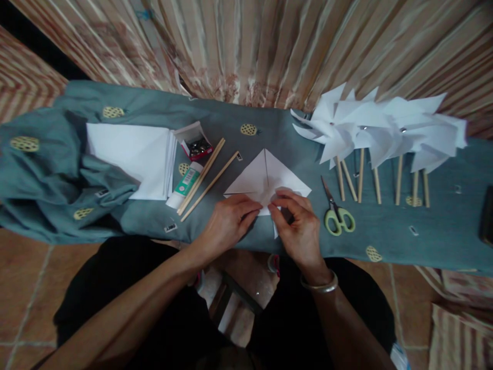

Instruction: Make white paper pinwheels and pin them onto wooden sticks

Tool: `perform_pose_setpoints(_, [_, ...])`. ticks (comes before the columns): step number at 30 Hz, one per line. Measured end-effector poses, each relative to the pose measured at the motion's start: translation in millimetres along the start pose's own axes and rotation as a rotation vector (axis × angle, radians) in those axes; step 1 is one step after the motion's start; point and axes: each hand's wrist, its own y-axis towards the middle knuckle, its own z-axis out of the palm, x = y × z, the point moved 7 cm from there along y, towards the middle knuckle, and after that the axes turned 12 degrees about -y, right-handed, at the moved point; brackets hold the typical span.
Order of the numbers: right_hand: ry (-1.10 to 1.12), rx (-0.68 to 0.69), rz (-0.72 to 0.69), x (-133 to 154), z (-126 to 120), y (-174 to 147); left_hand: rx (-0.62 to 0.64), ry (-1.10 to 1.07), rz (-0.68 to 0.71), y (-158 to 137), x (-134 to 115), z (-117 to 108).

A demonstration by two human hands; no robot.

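A white paper square (279, 172) lies cornerwise before me, with slits running from its corners toward the middle. My left hand (231, 218) pinches the paper near its front corner. From the other side my right hand (298, 221) grips the same part between thumb and forefinger, and a cut flap hangs down beside it. The fingertips of both hands almost meet, so the paper between them is partly hidden. Just right of my right hand rest scissors (336, 213) with light green handles, their blades slightly apart and pointing away.
Paper pinwheels (385, 128) on wooden sticks lie at the right. On the left are a stack of white paper (131, 154), a glue stick (185, 185), several wooden sticks (210, 185) and a small box of metal pins (198, 146). A green cloth (431, 231) covers the narrow table.
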Motion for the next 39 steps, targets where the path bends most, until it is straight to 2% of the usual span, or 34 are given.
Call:
perform_pose_setpoints(18, [-0.205,-0.021,-0.201,8.1,2.9,-10.0,0.036,0.057,-0.050,3.7,4.4,3.1])
perform_pose_setpoints(26, [-0.259,0.052,-0.214,9.0,8.6,-11.0,0.044,0.069,-0.059,4.6,3.3,3.1])
perform_pose_setpoints(39, [-0.287,0.052,-0.244,12.5,15.7,-9.4,0.066,0.071,-0.089,4.8,5.2,4.3])
